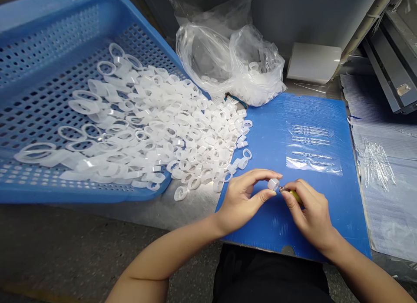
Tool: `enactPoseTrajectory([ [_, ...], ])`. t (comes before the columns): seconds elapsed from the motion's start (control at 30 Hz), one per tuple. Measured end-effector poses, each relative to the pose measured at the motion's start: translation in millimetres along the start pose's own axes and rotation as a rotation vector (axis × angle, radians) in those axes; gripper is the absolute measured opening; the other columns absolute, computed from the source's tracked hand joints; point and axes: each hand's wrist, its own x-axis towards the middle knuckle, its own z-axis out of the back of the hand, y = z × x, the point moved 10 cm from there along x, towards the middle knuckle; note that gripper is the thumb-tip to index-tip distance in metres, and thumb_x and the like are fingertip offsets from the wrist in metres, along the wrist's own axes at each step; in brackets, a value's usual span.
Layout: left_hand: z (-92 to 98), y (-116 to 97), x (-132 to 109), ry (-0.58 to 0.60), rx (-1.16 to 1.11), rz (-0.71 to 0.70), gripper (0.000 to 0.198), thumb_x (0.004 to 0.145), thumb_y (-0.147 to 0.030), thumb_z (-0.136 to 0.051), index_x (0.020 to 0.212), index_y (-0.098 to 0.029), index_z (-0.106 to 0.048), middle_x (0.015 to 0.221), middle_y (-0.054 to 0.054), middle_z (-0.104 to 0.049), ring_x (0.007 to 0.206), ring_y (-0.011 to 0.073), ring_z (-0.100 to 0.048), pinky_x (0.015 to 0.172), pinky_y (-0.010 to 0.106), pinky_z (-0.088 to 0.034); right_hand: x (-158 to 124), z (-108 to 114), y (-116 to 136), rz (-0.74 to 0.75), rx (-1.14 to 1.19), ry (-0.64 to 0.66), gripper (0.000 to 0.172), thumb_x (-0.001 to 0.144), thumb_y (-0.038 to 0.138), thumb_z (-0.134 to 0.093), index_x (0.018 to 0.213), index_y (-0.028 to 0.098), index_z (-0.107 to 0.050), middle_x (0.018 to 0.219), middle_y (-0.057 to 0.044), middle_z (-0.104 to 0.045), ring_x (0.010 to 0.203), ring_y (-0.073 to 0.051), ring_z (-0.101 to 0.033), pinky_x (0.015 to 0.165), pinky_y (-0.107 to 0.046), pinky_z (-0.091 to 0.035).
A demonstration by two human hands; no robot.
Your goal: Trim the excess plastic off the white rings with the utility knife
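Observation:
Between the thumb and fingertips of my left hand point(246, 194) is a small translucent white plastic ring point(273, 184). My right hand point(308, 207) grips a tool with a yellow handle point(296, 196) and a short metal tip point(282, 189). That tip points at the ring's right side; whether it touches cannot be made out. Both hands are above a blue board point(270, 140). Left of them, many similar white rings point(195, 142) lie heaped, spilling from a blue perforated basket point(143, 16) onto the metal table point(192, 207) and the board's edge.
A clear plastic bag point(208, 51) with more white rings stands behind the board. Thin clear pieces in a flat sleeve point(309, 146) lie on the board. To the right, a bundle of clear slender pieces point(379, 164) rests on a pale sheet point(391, 216), near a grey metal unit point(391, 60).

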Motion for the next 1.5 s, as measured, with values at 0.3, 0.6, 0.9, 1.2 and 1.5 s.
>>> enactPoseTrajectory([
  [0.3,-24.4,39,-6,0.143,-0.363,0.447,0.028,0.075,-0.032,-0.076,0.096,-0.016,-0.067,0.088,0.006,-0.072,0.083,0.0172,-0.070,0.082,0.030,-0.057,1,11,-6,-0.019,-0.035,-0.112,0.018,0.096,0.031,-0.051,0.080,0.022,-0.050,0.061,0.002,-0.058,0.047,-0.012,-0.053,0.047,-0.023,-0.040],
  [0.6,-35.9,56,-5,0.224,-0.588,0.661,0.018,0.082,-0.031,-0.065,0.087,-0.014,-0.064,0.074,0.001,-0.057,0.064,0.0105,-0.058,0.063,0.025,-0.050,1,11,-18,-0.086,0.007,-0.077,0.009,0.090,0.016,-0.048,0.093,0.022,-0.053,0.066,0.002,-0.062,0.048,-0.013,-0.056,0.049,-0.023,-0.042],
  [0.9,34.9,10,29,0.134,0.850,0.060,0.025,0.095,-0.029,-0.041,0.083,-0.018,-0.059,0.073,0.002,-0.061,0.066,0.0163,-0.057,0.061,0.025,-0.040,1,-3,-8,-0.005,0.061,0.001,0.017,0.088,0.011,-0.043,0.091,0.021,-0.057,0.069,-0.001,-0.065,0.056,-0.015,-0.061,0.053,-0.024,-0.045],
  [1.2,27.7,25,23,0.336,1.041,0.015,0.011,0.084,-0.016,-0.047,0.075,-0.019,-0.052,0.081,0.003,-0.049,0.069,0.0173,-0.046,0.058,0.026,-0.034,0,-9,-7,0.008,0.084,0.037,0.018,0.089,0.012,-0.041,0.091,0.019,-0.058,0.069,-0.002,-0.065,0.057,-0.015,-0.064,0.052,-0.024,-0.045],
  [1.5,10.5,5,21,0.369,0.684,0.010,0.012,0.087,-0.016,-0.052,0.080,-0.018,-0.061,0.082,0.002,-0.053,0.076,0.0159,-0.053,0.067,0.026,-0.042,1,-8,-16,-0.127,0.270,0.060,0.016,0.092,0.020,-0.044,0.094,0.019,-0.059,0.066,-0.001,-0.064,0.056,-0.014,-0.061,0.054,-0.024,-0.044],
])
